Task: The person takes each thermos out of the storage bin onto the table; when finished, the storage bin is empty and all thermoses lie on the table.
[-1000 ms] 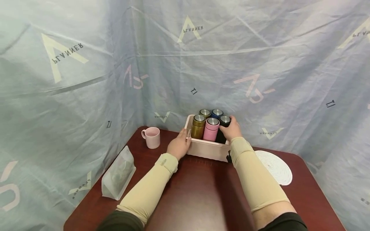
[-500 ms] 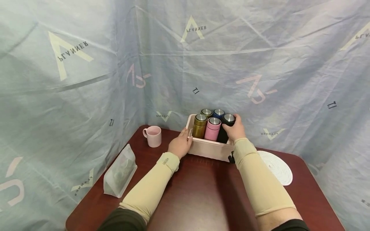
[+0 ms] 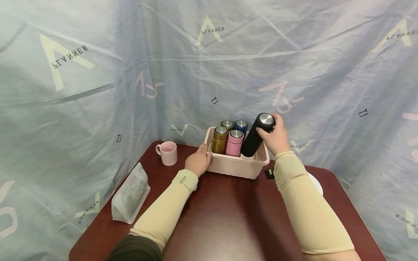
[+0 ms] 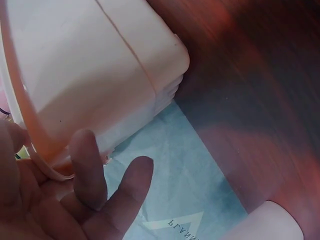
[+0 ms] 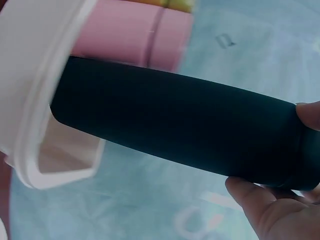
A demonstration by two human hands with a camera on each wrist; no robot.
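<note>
Bottle in matte black (image 3: 254,137), with a disc of brushed metal on its lid, leans toward the right in the right end of a pale pink bin (image 3: 233,167); its base is inside the rim, though whether it touches the bin floor cannot be told. The person's right hand (image 3: 277,136) grips it near the lid, thumb on one side and fingers on the other. The left hand (image 3: 198,161) lies at the bin's left front corner, fingers fairly straight and parted, seemingly steadying it. The step in hand appears to be handling this bottle at the bin; one moment cannot say whether it is going in or out. Either way, the next move calls for a firm upper hold and care around the rim and its neighbour. Beside it stand four upright bottles with shiny round lids: glossy pink (image 3: 234,145), metallic gold (image 3: 219,141), and, behind, olive-gold (image 3: 228,127) and deep blue (image 3: 243,129). The bin is smooth, apparently plastic, with rounded corners. On the dark red-brown, gently reflective counter (image 3: 222,210) are a smooth pink mug (image 3: 168,154) and a translucent, wedge-shaped pouch (image 3: 130,195). Creased grey-blue cloth (image 3: 183,72) hangs behind.
</note>
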